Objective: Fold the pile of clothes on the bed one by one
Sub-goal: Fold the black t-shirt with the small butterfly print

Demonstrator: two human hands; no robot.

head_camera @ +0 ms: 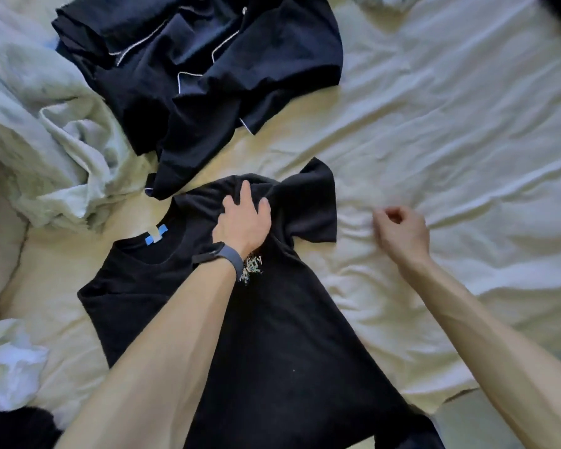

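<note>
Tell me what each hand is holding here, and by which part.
The left hand grips the black T-shirt at bunched fabric by its shoulder, beside the sleeve. The right hand, curled over the sheet, holds nothing.

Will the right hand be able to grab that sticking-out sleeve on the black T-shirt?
Probably yes. The right hand hovers over bare sheet just beside the sleeve, with nothing lying between them. The left hand grips the black T-shirt nearer the shoulder, so it leaves the sleeve uncovered.
</note>
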